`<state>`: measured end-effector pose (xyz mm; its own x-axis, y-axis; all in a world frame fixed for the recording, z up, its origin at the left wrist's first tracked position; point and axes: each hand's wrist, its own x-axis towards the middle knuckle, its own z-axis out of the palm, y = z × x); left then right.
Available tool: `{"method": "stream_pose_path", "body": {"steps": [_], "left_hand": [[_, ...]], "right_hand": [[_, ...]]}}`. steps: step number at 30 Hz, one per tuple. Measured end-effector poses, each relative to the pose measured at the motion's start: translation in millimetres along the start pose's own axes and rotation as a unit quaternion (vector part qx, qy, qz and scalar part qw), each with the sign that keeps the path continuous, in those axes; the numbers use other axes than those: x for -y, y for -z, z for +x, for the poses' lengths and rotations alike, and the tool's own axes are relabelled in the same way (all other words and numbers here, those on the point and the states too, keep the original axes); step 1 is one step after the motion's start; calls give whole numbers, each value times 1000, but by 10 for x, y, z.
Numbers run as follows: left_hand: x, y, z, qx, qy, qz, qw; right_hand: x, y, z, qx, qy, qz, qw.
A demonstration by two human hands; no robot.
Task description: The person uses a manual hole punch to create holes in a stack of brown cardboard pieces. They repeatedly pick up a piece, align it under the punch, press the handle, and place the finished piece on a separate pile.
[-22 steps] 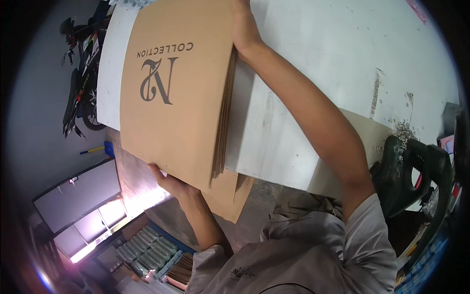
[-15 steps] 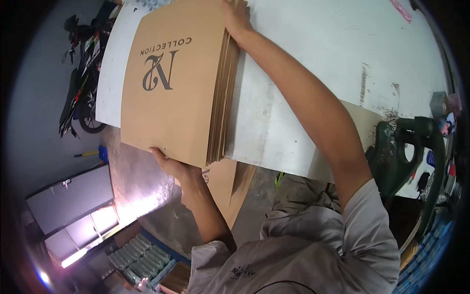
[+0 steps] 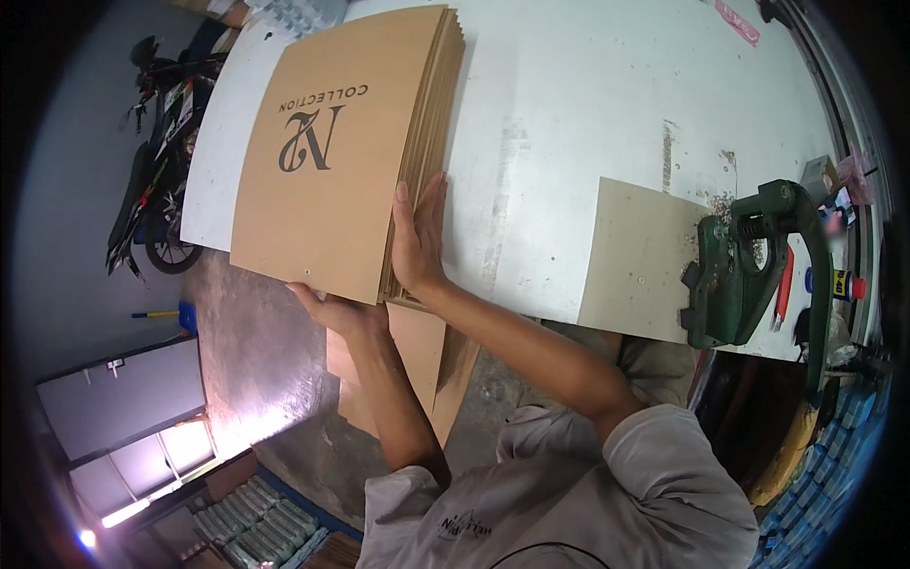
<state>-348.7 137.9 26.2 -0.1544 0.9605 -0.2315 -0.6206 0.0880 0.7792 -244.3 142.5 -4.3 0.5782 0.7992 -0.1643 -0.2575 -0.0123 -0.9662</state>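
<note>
A thick stack of brown cardboard sheets [image 3: 332,161] with a dark printed logo lies on the white table [image 3: 588,104], its near end overhanging the table's left edge. My left hand [image 3: 332,311] grips the stack's near edge from below. My right hand [image 3: 417,237] lies flat with fingers together against the stack's right side.
A green lever press [image 3: 749,266] is fixed at the table's near right corner, with a single beige sheet [image 3: 640,256] beside it. More brown sheets [image 3: 417,370] lean below the table. A motorcycle [image 3: 156,190] is parked on the concrete floor at the left. Small items lie at the right edge.
My right hand has slid from the stack's far end back to its near right side. The stack now lies further onto the table.
</note>
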Motion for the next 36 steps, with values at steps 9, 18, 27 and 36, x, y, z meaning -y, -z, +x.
{"method": "stream_pose_path", "body": {"steps": [9,18,27,36], "left_hand": [[-534,579,978,-92,-391,410,819],[-1659,74,3710,337,186,553,739],[-1623,-257,3477,297,403,449,740],[-1371,-351,3440,277,365,464,758]], "right_hand": [[-142,473,280,67,31,52,996],[-63,537,895,76,-88,30,993],[574,84,568,78,-213,-113,967],[499,-28,611,26,-223,-116,968]]}}
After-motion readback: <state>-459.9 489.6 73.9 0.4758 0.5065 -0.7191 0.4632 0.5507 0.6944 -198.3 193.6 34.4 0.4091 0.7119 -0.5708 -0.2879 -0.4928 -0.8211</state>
